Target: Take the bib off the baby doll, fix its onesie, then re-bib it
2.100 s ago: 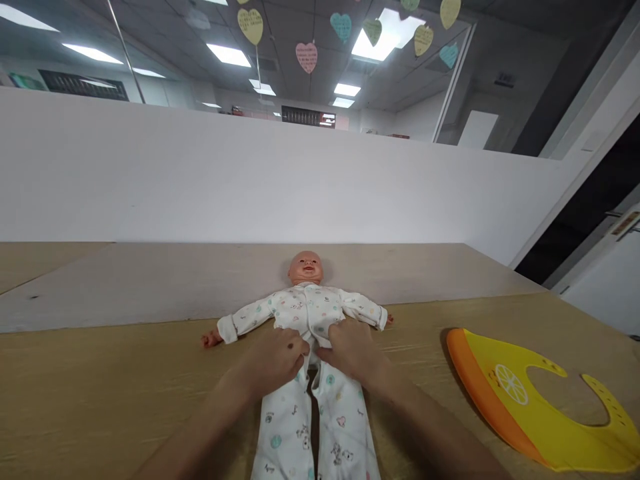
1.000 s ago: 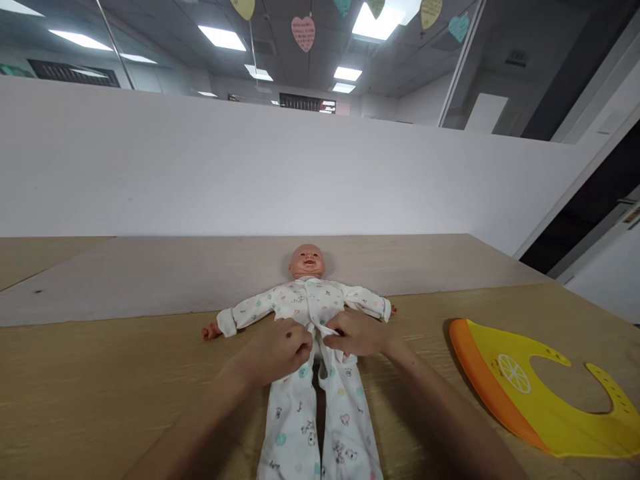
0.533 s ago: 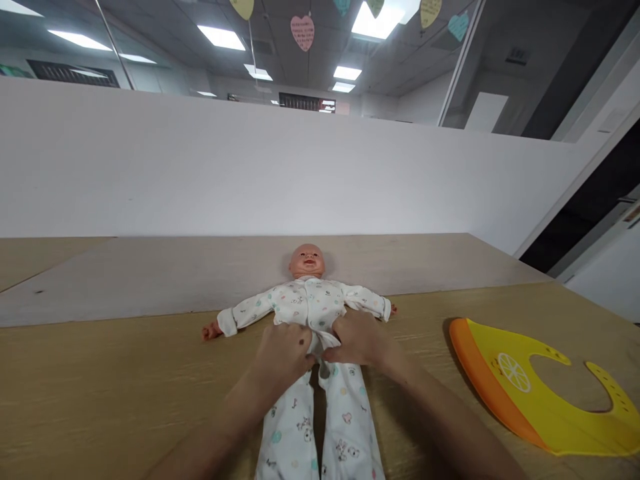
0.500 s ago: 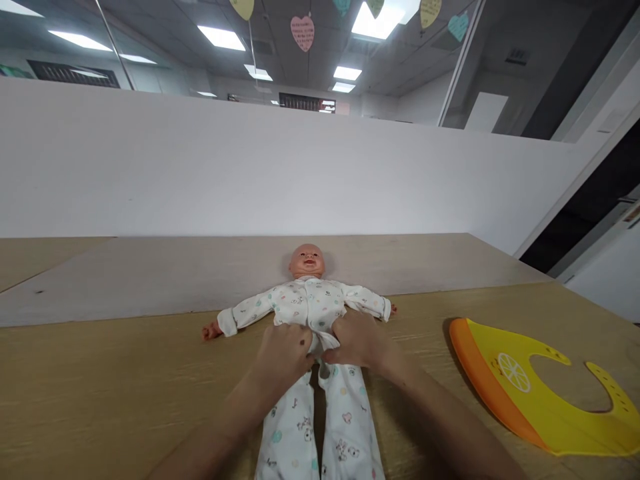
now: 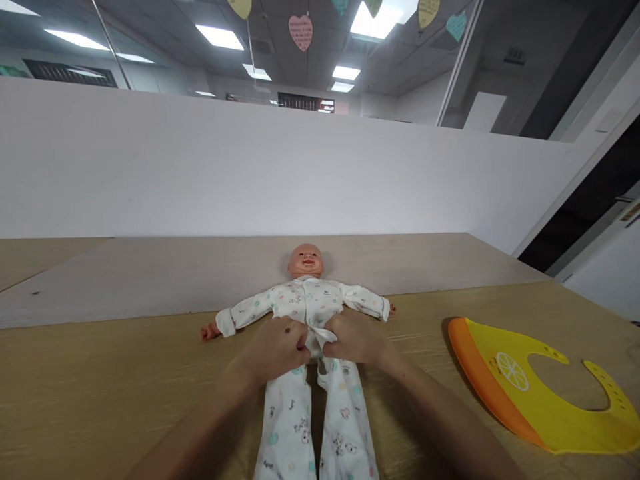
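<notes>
A baby doll [image 5: 305, 261] lies on its back on the wooden table [image 5: 100, 387], head away from me, arms spread. It wears a white printed romper [image 5: 305, 303] whose legs run toward me. My left hand [image 5: 273, 350] and my right hand [image 5: 353, 338] meet at the doll's waist. Both have their fingers curled and pinch the romper's front edges together at the middle.
A yellow and orange silicone bib [image 5: 530, 393] lies flat on the table to the right. A paler board [image 5: 150, 273] sits under the doll's head, in front of a white partition wall [image 5: 250, 173]. Paper hearts [image 5: 299, 32] hang from the ceiling.
Both hands have stayed at the doll's waist, shifting slightly along the romper's front while pinching the fabric. The doll and the bib have not moved.
</notes>
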